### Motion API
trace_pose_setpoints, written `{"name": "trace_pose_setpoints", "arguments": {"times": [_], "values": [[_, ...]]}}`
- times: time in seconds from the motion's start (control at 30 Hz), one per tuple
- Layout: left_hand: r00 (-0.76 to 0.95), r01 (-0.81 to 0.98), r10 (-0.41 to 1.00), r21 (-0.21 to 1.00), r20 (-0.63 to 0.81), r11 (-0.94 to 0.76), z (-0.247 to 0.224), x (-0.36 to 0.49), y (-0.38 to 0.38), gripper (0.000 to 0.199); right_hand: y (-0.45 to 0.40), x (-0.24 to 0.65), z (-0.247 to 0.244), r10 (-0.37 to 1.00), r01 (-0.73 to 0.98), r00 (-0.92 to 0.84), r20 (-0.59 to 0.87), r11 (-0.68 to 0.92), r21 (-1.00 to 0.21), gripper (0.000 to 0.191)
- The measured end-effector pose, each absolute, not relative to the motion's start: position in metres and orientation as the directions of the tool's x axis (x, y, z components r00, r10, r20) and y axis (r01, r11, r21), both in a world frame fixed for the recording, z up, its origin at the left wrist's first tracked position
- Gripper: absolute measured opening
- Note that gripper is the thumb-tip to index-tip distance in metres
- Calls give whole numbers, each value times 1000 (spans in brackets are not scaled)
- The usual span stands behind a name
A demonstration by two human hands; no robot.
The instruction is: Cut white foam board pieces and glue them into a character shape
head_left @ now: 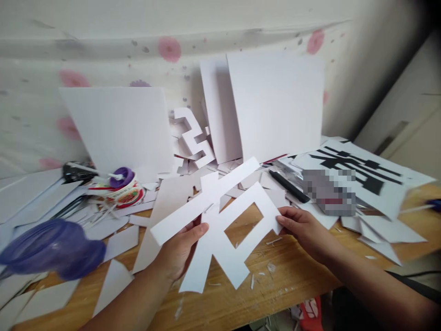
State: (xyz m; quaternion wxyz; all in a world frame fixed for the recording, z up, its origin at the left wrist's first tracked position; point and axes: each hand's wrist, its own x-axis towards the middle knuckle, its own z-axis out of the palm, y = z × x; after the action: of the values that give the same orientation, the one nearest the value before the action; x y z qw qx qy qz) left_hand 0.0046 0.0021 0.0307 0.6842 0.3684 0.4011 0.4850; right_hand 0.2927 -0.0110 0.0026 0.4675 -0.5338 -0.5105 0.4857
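Note:
A white foam-board cutout [215, 243], shaped like a written character with a four-sided hole, is held up over the wooden table. My left hand [188, 241] grips it near the left middle, thumb on the front and fingers behind. At its right edge, my right hand [303, 227] pinches a corner between thumb and fingers. Through the hole the table top shows. A pale board piece [165, 202] lies behind the cutout on the left.
White boards [275, 105] lean on the wall behind. A 3D white figure [196, 138] stands between them. A purple bowl-like thing [58, 250], a tub [127, 195], a black cutter-like tool [288, 186] and a sheet with black shapes [365, 165] lie among scraps on the table [296, 276].

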Motion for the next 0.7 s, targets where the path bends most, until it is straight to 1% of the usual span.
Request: {"name": "trace_pose_setpoints", "arguments": {"times": [0.07, 0.1, 0.17, 0.2, 0.23, 0.27, 0.3, 0.33, 0.37, 0.4, 0.43, 0.57, 0.7], "values": [[134, -362, 966, 896, -221, 255, 31, 6, 1, 36, -7, 292, -1, 994, 248, 62, 95, 77, -966, 27], [120, -352, 966, 900, -230, 257, 31, 6, 0, 39, -6, 292, -2, 981, 303, 117, 157, 115, -946, 29], [104, -324, 964, 908, -244, 265, 33, 8, 0, 44, -8, 291, -2, 933, 387, 226, 279, 176, -905, 35], [95, -305, 963, 913, -253, 270, 35, 9, 0, 45, -11, 290, 1, 896, 444, 245, 371, 236, -864, 37], [79, -286, 961, 917, -266, 277, 36, 11, -1, 45, -16, 287, 5, 850, 519, 216, 480, 317, -794, 37], [60, -268, 958, 920, -280, 286, 38, 12, -2, 45, -21, 282, 10, 781, 611, 125, 612, 426, -667, 37], [44, -250, 954, 921, -297, 299, 39, 14, -3, 45, -28, 276, 16, 698, 682, -24, 716, 534, -499, 39], [33, -237, 948, 919, -316, 315, 41, 16, -4, 46, -34, 270, 22, 629, 709, -176, 757, 615, -345, 42], [34, -230, 942, 915, -334, 332, 41, 18, -6, 47, -40, 263, 28, 568, 707, -301, 766, 672, -221, 44], [47, -228, 937, 909, -346, 347, 41, 20, -7, 47, -44, 256, 33, 547, 701, -377, 748, 696, -156, 45], [72, -232, 933, 904, -352, 359, 41, 21, -9, 47, -47, 249, 37, 541, 693, -428, 724, 711, -122, 46], [203, -268, 919, 884, -337, 384, 40, 25, -17, 43, -46, 234, 45, 559, 687, -500, 661, 721, -90, 49], [256, -305, 903, 858, -344, 413, 42, 26, -20, 38, -36, 227, 44, 559, 668, -528, 639, 738, -93, 52]]}}
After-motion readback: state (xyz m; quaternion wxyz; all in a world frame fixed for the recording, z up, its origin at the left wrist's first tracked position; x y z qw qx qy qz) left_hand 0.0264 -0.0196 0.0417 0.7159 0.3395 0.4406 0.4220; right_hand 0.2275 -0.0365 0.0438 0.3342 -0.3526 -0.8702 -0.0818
